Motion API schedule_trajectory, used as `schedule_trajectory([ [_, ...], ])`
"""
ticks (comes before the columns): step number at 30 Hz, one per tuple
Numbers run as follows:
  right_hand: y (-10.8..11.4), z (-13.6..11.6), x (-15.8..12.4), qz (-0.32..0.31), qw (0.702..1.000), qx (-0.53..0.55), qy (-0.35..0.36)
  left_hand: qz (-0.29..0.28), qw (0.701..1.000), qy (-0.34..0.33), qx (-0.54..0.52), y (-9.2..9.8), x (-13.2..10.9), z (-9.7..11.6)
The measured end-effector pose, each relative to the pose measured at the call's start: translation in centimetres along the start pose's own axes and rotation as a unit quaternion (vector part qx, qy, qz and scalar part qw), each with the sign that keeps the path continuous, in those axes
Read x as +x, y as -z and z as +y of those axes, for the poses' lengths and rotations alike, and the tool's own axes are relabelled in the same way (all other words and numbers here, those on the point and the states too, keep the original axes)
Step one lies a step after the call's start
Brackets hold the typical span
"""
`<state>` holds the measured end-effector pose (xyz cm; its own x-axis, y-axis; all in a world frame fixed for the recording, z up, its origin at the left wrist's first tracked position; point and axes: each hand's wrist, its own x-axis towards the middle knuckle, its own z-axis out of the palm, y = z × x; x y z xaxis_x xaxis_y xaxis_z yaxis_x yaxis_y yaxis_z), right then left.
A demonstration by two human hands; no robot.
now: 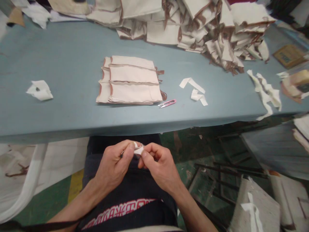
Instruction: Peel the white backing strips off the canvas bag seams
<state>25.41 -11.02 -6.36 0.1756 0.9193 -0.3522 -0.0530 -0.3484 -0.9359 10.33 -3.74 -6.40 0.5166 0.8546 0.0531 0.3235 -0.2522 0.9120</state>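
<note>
Over my lap, just off the table's near edge, my left hand (118, 159) and my right hand (160, 162) pinch a small piece of white fabric strip (138, 150) between them. Both hands are closed on it at the fingertips, and part of it is hidden by the fingers. On the table ahead lie flat cream fabric pouches (132, 74) with brown trim and cords, laid overlapping in two stacks. Pink-handled thread snips (168, 103) rest at the pouches' near right corner, apart from my hands.
A large heap of cream pouches (164, 32) covers the table's far side. Loose white strips (199, 96) lie right of the snips, with longer strips (265, 91) farther right. A crumpled white scrap (40, 90) sits at left. A cardboard box (289, 55) stands at the right.
</note>
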Motion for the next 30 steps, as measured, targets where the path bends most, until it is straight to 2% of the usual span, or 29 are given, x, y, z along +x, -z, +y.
schedule_trajectory([
  [6,0.4,0.2,-0.4,0.017,0.989,-0.122,0.085,0.092,0.986,0.116,-0.082,0.6,0.6,-1.6],
  [10,0.5,1.1,-0.3,0.068,0.96,-0.218,0.165,0.119,0.968,0.139,-0.171,0.6,0.8,-2.3],
  [11,0.7,1.4,-0.3,0.075,0.955,-0.226,0.178,0.134,0.959,0.143,-0.206,0.5,0.9,-2.2],
  [13,1.0,1.9,-0.6,0.078,0.955,-0.214,0.19,0.181,0.921,0.167,-0.301,0.6,1.3,-1.7],
  [16,1.9,2.6,-1.1,0.082,0.976,-0.108,0.17,0.247,0.849,0.212,-0.417,1.2,2.4,-0.6],
  [19,2.8,3.0,-1.1,0.113,0.98,0.1,0.131,0.277,0.805,0.237,-0.469,2.2,3.6,0.3],
  [21,3.3,2.8,-0.7,0.139,0.956,0.238,0.099,0.287,0.773,0.261,-0.502,2.9,4.1,0.7],
  [23,4.0,2.3,-0.1,0.158,0.929,0.328,0.072,0.294,0.744,0.28,-0.531,3.4,4.5,0.7],
  [26,5.7,1.4,1.2,0.168,0.902,0.392,0.071,0.309,0.713,0.285,-0.561,4.1,5.0,0.4],
  [30,8.8,0.5,3.2,0.184,0.871,0.443,0.108,0.331,0.698,0.27,-0.574,4.9,5.8,-0.2],
])
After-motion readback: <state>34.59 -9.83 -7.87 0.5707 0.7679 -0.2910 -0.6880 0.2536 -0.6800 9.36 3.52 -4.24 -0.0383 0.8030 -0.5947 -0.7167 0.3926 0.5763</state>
